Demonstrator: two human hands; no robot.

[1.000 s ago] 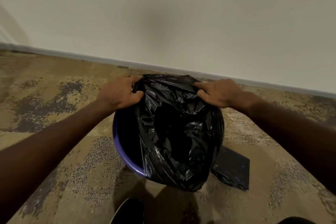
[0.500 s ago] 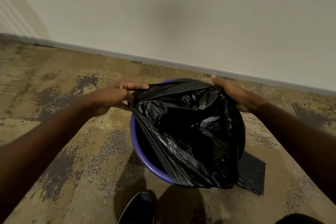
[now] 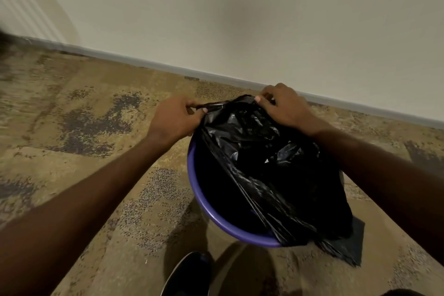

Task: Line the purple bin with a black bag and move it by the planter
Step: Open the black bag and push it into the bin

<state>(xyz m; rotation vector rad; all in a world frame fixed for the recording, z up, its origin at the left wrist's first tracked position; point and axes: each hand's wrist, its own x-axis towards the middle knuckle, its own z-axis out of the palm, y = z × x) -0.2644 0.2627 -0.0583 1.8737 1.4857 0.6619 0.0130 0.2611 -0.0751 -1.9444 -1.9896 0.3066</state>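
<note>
The purple bin (image 3: 211,209) stands on the carpet close to the wall, seen from above. A crinkled black bag (image 3: 271,170) lies in and over its mouth, draped across the right and near rim; the left rim stays bare. My left hand (image 3: 175,120) pinches the bag's edge at the far left of the bin. At the far rim my right hand (image 3: 283,106) grips the same edge, which is pulled taut between the two hands. No planter is in view.
A second flat black bag (image 3: 353,247) lies on the carpet under the bin's right side. A dark shoe (image 3: 187,274) shows at the bottom edge. A grey baseboard (image 3: 144,62) and a pale wall run just behind the bin.
Both hands have shifted along the bag's edge toward the far rim and come closer together, the edge now stretched tight between them. The view has swung left, so the bin sits further right.
</note>
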